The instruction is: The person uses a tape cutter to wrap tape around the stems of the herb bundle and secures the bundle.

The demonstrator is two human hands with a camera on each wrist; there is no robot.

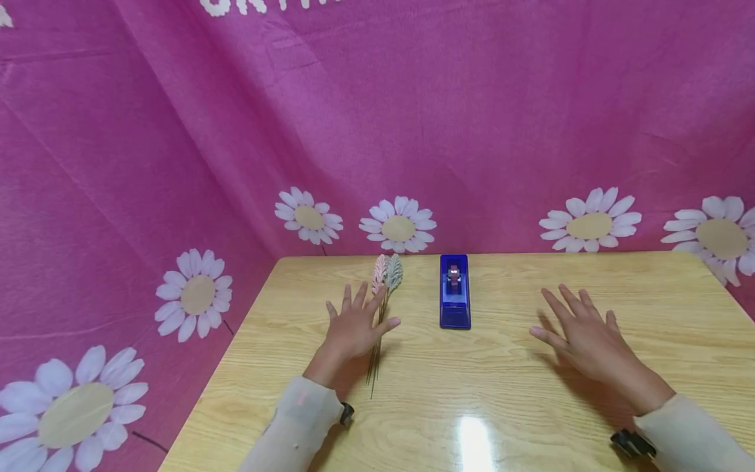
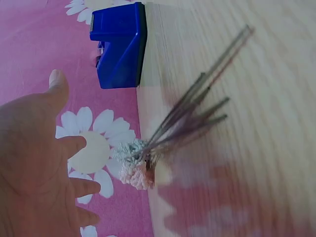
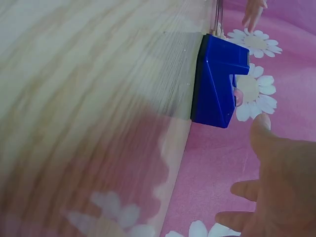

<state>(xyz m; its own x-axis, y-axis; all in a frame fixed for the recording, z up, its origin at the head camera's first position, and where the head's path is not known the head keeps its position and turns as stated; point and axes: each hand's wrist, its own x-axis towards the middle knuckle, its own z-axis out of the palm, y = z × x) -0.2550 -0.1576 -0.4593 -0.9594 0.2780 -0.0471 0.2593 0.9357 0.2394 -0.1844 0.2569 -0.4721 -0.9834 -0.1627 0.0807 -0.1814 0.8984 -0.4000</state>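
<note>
Both hands hover flat and empty over the worktop (image 1: pixel 531 406) — left hand (image 1: pixel 354 328) above the flower sprigs (image 1: pixel 385 288), right hand (image 1: pixel 586 337) well right of the blue tape dispenser (image 1: pixel 455 292).

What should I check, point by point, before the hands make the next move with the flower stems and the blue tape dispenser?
1. Left hand holds nothing, fingers spread: ok.
2. Right hand holds nothing, fingers spread: ok.
3. Flower stems lie together on the table, beside the left hand: ok.
4. Tape dispenser stands between the hands, apart from both: ok.
5. Left thumb touching the stems: cannot tell.
6. Free tape end ready to pull: cannot tell, too small.
</note>
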